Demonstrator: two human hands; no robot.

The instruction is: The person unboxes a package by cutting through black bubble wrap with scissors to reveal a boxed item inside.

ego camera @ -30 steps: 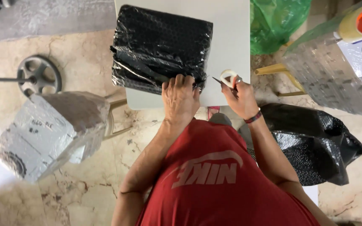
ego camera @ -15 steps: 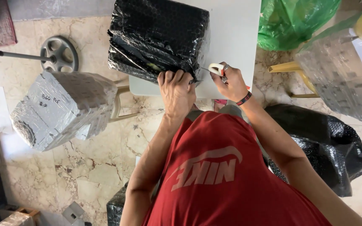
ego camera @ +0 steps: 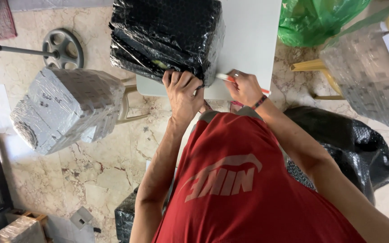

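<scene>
Two bare hands work at the near edge of a white table [ego camera: 253, 40], seen from above over a red shirt. On the table sits a bulky parcel [ego camera: 167, 33], boxy and wrapped in black bubble wrap under clear film, its near corner overhanging the table edge. The left hand [ego camera: 183, 92] has its fingers curled tight, clamped on a fold of the wrapping at that corner. The right hand [ego camera: 244, 87], just beside it, is closed around a slim white tool with a red end [ego camera: 223, 77], perhaps a cutter or marker; which one cannot be told. Its tip touches the parcel's lower edge.

The parcel looks padded and yielding on the outside, likely stiff within, and the glossy film probably makes it slippery. Pinching a loose fold or cupping a corner seems the surest hold; its bulk suggests some weight.

A silver-wrapped parcel [ego camera: 64, 108] stands on the marble floor [ego camera: 100, 171] to the left, a green bag [ego camera: 320, 20] beyond the table.
</scene>
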